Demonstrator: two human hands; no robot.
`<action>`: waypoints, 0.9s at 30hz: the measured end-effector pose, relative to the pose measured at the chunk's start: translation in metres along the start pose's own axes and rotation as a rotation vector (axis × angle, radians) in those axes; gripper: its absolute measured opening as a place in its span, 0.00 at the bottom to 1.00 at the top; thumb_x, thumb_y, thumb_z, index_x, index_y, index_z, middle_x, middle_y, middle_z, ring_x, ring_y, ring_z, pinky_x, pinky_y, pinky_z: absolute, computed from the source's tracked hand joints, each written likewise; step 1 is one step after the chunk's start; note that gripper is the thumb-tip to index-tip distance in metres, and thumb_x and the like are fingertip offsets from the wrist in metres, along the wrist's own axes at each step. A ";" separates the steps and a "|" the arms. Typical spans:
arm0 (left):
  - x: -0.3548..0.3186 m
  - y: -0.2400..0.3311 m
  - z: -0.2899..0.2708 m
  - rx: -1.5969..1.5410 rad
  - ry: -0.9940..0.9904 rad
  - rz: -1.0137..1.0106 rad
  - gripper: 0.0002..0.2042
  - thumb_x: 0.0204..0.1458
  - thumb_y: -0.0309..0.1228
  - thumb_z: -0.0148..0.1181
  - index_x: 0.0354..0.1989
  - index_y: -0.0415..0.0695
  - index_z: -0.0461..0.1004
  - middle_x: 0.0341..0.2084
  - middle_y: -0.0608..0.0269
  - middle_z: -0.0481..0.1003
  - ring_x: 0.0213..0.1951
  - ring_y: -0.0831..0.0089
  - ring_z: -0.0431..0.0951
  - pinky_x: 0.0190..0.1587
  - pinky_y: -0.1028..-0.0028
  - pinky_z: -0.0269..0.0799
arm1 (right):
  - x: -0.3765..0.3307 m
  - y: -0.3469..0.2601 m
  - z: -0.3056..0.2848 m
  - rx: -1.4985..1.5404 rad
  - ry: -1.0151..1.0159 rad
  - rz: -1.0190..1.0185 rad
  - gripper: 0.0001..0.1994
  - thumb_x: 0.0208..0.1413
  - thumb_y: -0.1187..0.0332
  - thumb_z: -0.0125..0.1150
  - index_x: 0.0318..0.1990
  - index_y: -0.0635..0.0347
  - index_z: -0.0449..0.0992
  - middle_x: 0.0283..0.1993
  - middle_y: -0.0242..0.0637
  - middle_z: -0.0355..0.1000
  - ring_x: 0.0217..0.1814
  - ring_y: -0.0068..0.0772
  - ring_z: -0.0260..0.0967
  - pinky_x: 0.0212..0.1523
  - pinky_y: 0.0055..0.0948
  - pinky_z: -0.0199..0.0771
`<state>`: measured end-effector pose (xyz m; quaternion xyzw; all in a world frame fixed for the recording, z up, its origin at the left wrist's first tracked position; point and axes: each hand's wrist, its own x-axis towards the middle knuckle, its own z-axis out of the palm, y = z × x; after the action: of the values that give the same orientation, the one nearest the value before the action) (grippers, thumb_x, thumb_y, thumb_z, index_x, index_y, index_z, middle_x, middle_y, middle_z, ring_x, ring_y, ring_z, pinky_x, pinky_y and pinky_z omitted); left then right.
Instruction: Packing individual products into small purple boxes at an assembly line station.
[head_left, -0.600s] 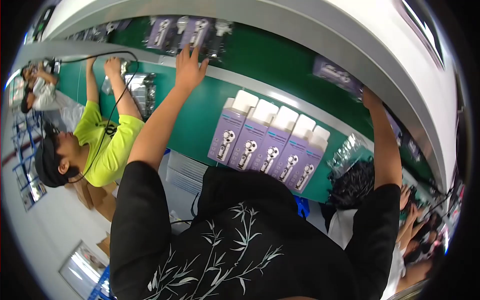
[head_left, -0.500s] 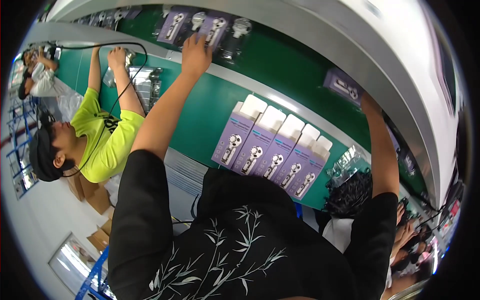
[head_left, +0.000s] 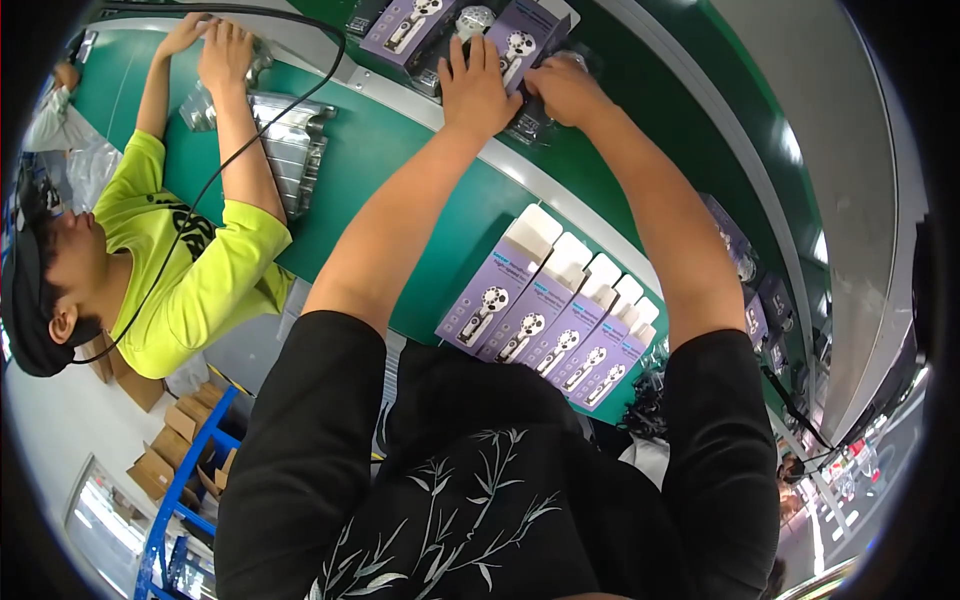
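Both of my hands are stretched out to the far side of the green worktop (head_left: 420, 190). My left hand (head_left: 478, 88) lies flat, fingers spread wide, its fingertips on a tall purple carton with a white fan pictured on its face (head_left: 520, 40). My right hand (head_left: 566, 92) is curled narrow just beside it, over a dark clear-wrapped item (head_left: 525, 125) under that carton; whether that grip has actually closed on anything I cannot tell, since the fingers are hidden.

A second purple carton of the same kind (head_left: 405, 25) lies just to the left of the first, tilted, at the upper edge of the head view. Nearer to me, between my forearms, a row of five upright purple cartons with open white top flaps (head_left: 545, 320) stands side by side on the worktop, each showing the same white fan picture.

On my left a co-worker in a yellow-green shirt (head_left: 190, 270) reaches both hands (head_left: 205, 45) to a stack of silvery foil trays (head_left: 290, 150). Brown cardboard boxes (head_left: 165, 440) sit on the floor below, by a blue frame (head_left: 190, 480).
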<state>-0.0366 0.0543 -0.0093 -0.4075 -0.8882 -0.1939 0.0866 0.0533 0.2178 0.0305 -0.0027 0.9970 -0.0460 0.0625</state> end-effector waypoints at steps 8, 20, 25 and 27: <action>-0.030 0.023 -0.011 -0.018 -0.126 0.226 0.36 0.38 0.36 0.66 0.62 0.45 0.63 0.62 0.51 0.62 0.63 0.44 0.58 0.62 0.40 0.52 | -0.136 0.001 0.017 -0.270 -0.027 0.270 0.11 0.41 0.69 0.63 0.37 0.54 0.76 0.40 0.40 0.74 0.46 0.39 0.70 0.56 0.40 0.63; -0.086 0.137 -0.095 -0.327 -0.431 0.821 0.36 0.41 0.31 0.63 0.65 0.46 0.62 0.66 0.55 0.60 0.60 0.55 0.64 0.63 0.58 0.58 | -0.351 0.027 -0.040 -0.148 0.099 0.514 0.11 0.40 0.68 0.62 0.32 0.61 0.75 0.37 0.45 0.73 0.38 0.52 0.70 0.43 0.41 0.70; -0.104 0.178 -0.108 -0.260 -0.400 0.835 0.33 0.45 0.33 0.63 0.64 0.45 0.64 0.65 0.52 0.61 0.62 0.53 0.63 0.62 0.55 0.58 | -0.391 0.020 -0.017 -0.059 0.071 0.402 0.10 0.40 0.71 0.62 0.32 0.63 0.75 0.38 0.46 0.73 0.40 0.52 0.70 0.45 0.43 0.70; -0.105 0.177 -0.108 -0.213 -0.376 0.814 0.32 0.46 0.34 0.63 0.63 0.45 0.64 0.64 0.51 0.61 0.62 0.53 0.63 0.62 0.54 0.58 | -0.426 0.040 -0.001 0.000 0.019 0.519 0.09 0.40 0.71 0.62 0.32 0.63 0.75 0.38 0.46 0.73 0.40 0.52 0.71 0.45 0.43 0.71</action>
<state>0.1658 0.0418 0.1048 -0.7578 -0.6314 -0.1571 -0.0490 0.4754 0.2624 0.0805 0.2538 0.9648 -0.0282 0.0631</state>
